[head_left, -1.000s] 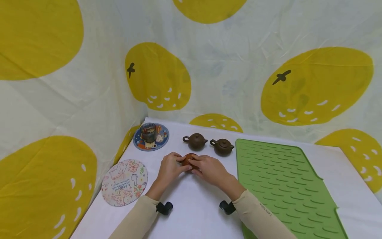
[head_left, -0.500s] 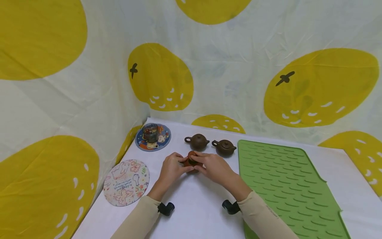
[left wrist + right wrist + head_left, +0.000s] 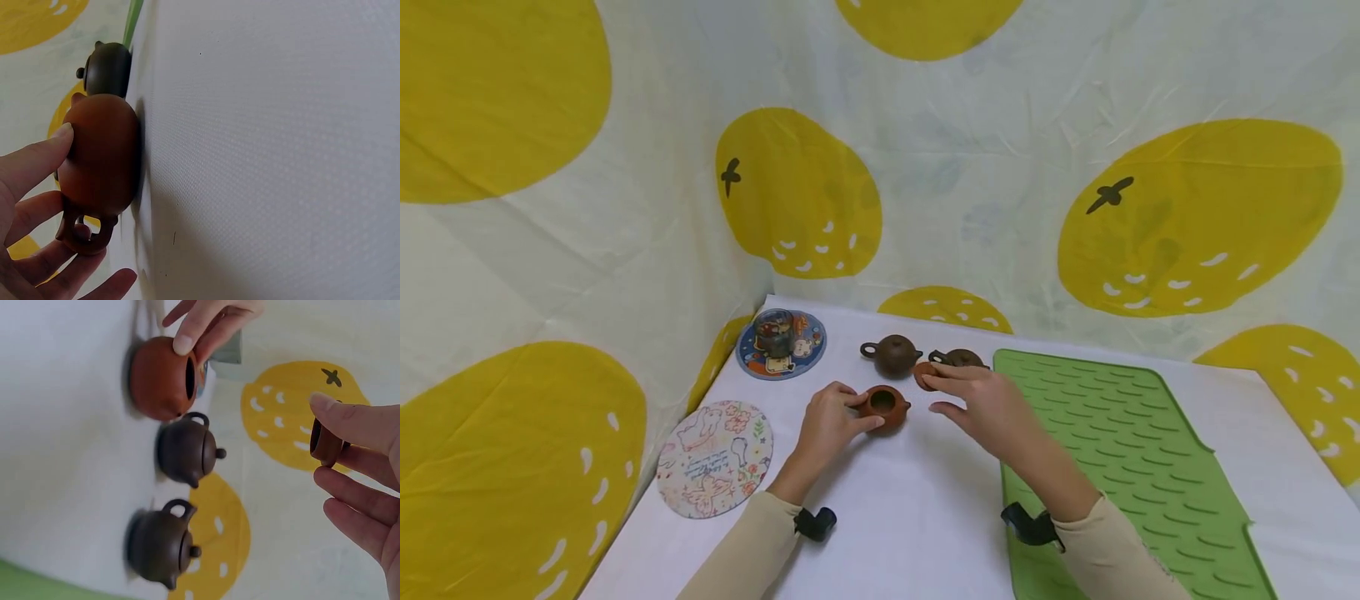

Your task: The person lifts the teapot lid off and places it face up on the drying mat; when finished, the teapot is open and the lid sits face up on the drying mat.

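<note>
A small reddish-brown teapot stands on the white table with its round top opening uncovered. My left hand grips it on the handle side, thumb on its shoulder and fingers around the handle. Its spout points right. Up and to the right, my right hand pinches the matching teapot lid between thumb and fingers, raised off the table. Behind it are two dark brown teapots with lids on: one teapot in full sight, the other teapot partly covered by the right hand in the head view.
A glass cup sits on a blue patterned round coaster at the back left. Nearer on the left lies a pink and white round mat. A green ridged mat covers much of the right side. Fabric walls enclose the table's back and left.
My right hand has lifted the lid off the reddish-brown teapot and carried it to the right, exposing the opening. The left hand stays on the teapot.
</note>
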The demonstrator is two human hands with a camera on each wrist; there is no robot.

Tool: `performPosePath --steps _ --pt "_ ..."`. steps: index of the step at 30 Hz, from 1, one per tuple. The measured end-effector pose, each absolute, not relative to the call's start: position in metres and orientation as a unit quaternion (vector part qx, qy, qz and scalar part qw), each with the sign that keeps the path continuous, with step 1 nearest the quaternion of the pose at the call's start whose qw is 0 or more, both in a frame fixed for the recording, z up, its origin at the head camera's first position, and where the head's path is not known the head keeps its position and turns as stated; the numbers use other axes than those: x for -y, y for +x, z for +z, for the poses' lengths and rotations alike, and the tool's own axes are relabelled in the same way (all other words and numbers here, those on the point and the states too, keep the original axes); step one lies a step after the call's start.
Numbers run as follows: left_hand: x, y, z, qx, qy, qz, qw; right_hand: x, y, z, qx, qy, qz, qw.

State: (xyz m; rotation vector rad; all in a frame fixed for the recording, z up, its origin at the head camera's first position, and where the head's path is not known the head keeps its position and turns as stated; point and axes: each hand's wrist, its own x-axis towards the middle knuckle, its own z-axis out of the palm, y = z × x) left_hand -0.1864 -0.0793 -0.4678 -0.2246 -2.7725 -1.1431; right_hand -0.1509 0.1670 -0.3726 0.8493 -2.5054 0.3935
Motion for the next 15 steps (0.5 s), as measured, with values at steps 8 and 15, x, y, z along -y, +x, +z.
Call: performPosePath --steps 8,15 --pt "0.080 -0.187 -0.469 0.921 -0.066 -0.378 0.064 -0.211 -0.126 -0.380 0.929 0.284 0.115 0.206" --pt "0.078 -0.187 -0.469 0.921 -0.063 -0.381 0.055 -0.259 -0.100 -0.402 0.951 0.261 0.102 0.131"
